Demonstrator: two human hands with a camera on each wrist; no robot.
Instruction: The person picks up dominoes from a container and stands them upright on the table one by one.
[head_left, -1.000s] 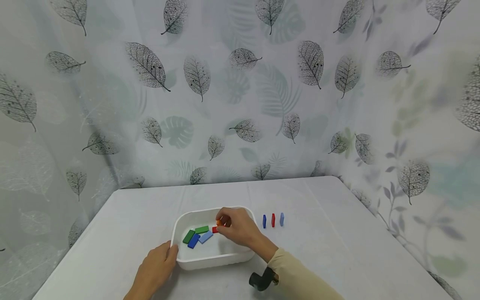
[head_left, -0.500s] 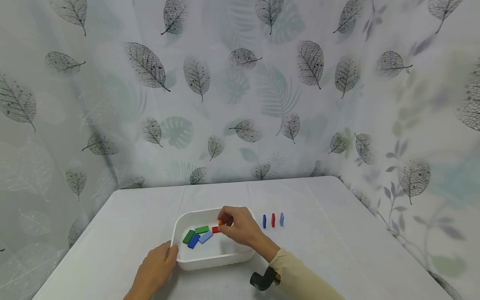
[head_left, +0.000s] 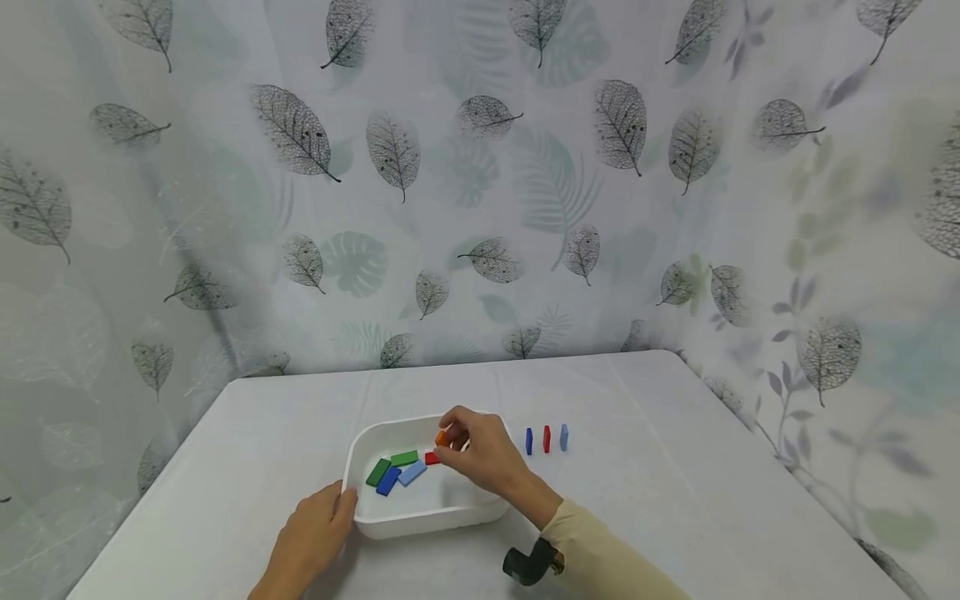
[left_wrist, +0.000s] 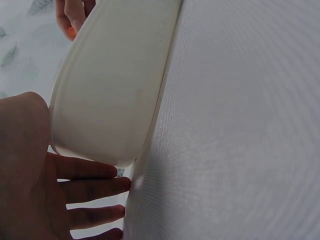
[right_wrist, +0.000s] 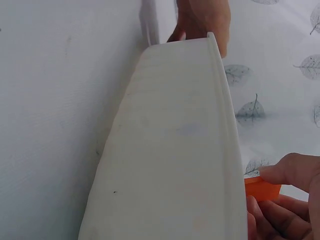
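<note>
Fingers straight and spread, the left hand (head_left: 311,532) rests against the white tray (head_left: 423,525), probably steadying it. Flat blocks (head_left: 412,473) lie in the tray; above it, an orange block (head_left: 441,437) is pinched by the right hand (head_left: 480,450), a fingertip hold likely meant for precision. Farther right, three upright blocks (head_left: 547,439) stand apart, perhaps spaced against knocking.

We hold our left hand (head_left: 315,531) with fingers (left_wrist: 95,190) extended and slightly spread, left thumb (left_wrist: 27,110) apart. We angle our right forearm (head_left: 607,550) diagonally inward; on our right hand (head_left: 483,454), right thumb (right_wrist: 292,170) and curled fingers (right_wrist: 287,217) oppose each other in a pinch.
</note>
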